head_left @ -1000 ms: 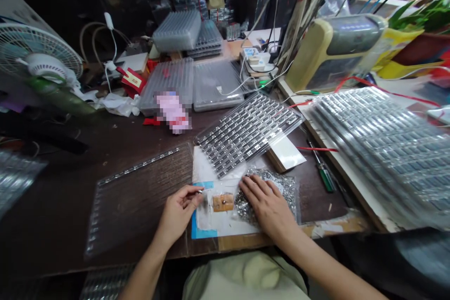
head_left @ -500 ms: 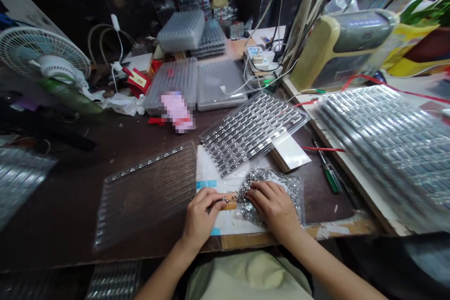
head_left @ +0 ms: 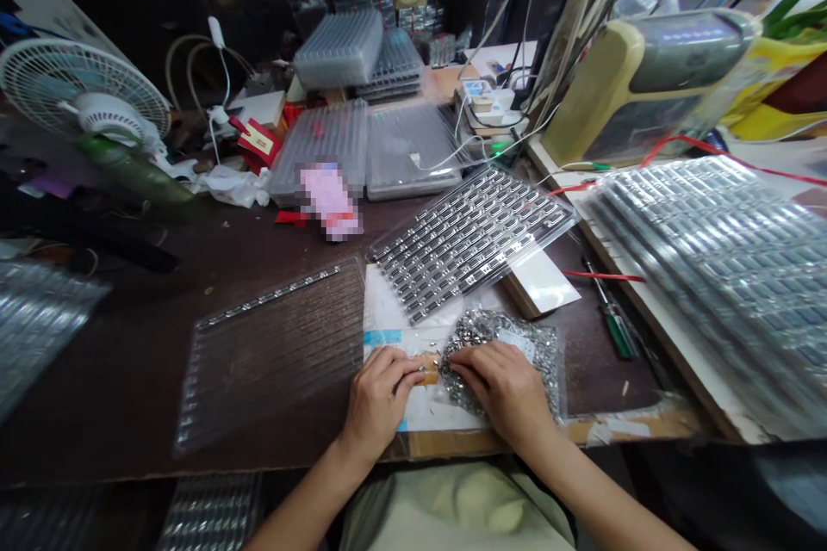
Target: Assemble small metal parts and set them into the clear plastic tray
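At lower centre of the head view, my left hand (head_left: 381, 392) had come across from the left, its fingertips pinching something too small to make out at a tan pad (head_left: 427, 370) on a white sheet (head_left: 388, 301). Just beside it, my right hand (head_left: 500, 387) rested unclenched on a clear bag of small silver parts (head_left: 497, 325).

One bare left hand (head_left: 378, 400), one bare right hand (head_left: 507, 387), one clear bag of silver metal parts (head_left: 497, 329), one green-handled screwdriver (head_left: 618, 334).
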A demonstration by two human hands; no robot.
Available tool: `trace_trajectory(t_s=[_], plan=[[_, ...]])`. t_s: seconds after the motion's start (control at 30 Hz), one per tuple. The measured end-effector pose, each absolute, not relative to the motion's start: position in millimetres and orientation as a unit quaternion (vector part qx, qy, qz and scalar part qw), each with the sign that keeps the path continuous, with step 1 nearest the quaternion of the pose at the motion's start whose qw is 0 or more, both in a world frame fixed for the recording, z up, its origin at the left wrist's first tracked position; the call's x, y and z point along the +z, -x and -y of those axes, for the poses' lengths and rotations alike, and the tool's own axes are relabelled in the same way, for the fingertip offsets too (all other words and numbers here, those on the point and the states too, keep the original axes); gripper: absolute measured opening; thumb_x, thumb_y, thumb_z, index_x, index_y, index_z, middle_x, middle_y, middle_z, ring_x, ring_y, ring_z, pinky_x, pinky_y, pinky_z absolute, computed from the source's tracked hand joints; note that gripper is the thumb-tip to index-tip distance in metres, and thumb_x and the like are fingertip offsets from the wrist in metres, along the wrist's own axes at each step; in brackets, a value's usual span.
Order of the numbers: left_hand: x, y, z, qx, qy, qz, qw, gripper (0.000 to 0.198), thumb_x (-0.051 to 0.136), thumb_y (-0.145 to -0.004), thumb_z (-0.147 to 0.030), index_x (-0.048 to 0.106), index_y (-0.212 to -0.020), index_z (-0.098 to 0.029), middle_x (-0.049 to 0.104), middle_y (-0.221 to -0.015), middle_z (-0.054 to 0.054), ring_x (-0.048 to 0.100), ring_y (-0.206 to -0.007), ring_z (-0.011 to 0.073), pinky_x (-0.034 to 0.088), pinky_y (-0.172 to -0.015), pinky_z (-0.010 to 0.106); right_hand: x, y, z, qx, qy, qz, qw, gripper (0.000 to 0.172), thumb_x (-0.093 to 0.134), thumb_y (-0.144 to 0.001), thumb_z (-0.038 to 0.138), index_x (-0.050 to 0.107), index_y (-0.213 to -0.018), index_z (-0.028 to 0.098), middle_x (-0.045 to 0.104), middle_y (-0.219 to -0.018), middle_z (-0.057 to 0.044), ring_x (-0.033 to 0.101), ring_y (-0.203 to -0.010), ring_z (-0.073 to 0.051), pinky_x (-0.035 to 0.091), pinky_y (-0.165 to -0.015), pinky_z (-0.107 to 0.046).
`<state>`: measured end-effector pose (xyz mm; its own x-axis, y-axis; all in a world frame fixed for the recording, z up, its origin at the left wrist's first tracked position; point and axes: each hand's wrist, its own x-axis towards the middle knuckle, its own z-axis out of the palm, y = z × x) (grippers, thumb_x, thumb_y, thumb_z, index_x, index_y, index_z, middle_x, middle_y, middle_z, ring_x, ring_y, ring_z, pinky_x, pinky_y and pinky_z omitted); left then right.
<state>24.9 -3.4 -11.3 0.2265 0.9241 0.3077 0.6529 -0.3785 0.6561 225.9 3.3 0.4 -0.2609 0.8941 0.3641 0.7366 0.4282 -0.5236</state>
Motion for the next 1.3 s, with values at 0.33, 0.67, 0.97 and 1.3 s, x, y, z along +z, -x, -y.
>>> trace_trajectory(t_s=[0.33,0.67,0.97,1.3], plan=[[-3,-30,6,0.281,-0.788,-0.525,0.155,0.014,0.057,-0.087,-0.017,0.066,-0.096,-0.024,0.063,-0.079,0.004,0.059,-0.077,0.0182,0.049,-0.069,0.031,9,-212,-5,0.127,0.524,0.786,0.303,0.017,0.053,-0.091,0.028,0.066,-0.081,0.023,0.067,-0.073,-0.001,0.055,-0.071,-0.015,0.033,-0.068,-0.029],[-1,-31,7,0.252,-0.799,-0.529,0.138,0.012,0.055,-0.088,-0.017,0.065,-0.091,-0.023,0.063,-0.080,0.004,0.059,-0.079,0.0195,0.047,-0.071,0.031,6,-215,-1,0.148,0.528,0.780,0.302,0.017,0.054,-0.091,0.029,0.067,-0.082,0.023,0.068,-0.077,-0.001,0.053,-0.074,-0.016,0.031,-0.071,-0.031],[3,-6,-1,0.399,-0.657,-0.585,0.261,0.010,0.058,-0.086,-0.024,0.067,-0.087,-0.021,0.065,-0.087,0.004,0.062,-0.083,0.0175,0.050,-0.073,0.027,-2,-187,-3,0.156,0.515,0.791,0.291,0.013,0.059,-0.088,0.034,0.070,-0.083,0.029,0.068,-0.087,0.000,0.050,-0.079,-0.017,0.030,-0.071,-0.033],[5,6,9,0.424,-0.632,-0.581,0.289,0.011,0.061,-0.084,-0.027,0.069,-0.086,-0.020,0.065,-0.086,0.004,0.062,-0.084,0.0167,0.048,-0.074,0.026,-12,-202,-9,0.049,0.491,0.838,0.234,0.026,0.049,-0.094,0.030,0.063,-0.114,0.024,0.064,-0.112,-0.005,0.049,-0.102,-0.021,0.036,-0.082,-0.035]])
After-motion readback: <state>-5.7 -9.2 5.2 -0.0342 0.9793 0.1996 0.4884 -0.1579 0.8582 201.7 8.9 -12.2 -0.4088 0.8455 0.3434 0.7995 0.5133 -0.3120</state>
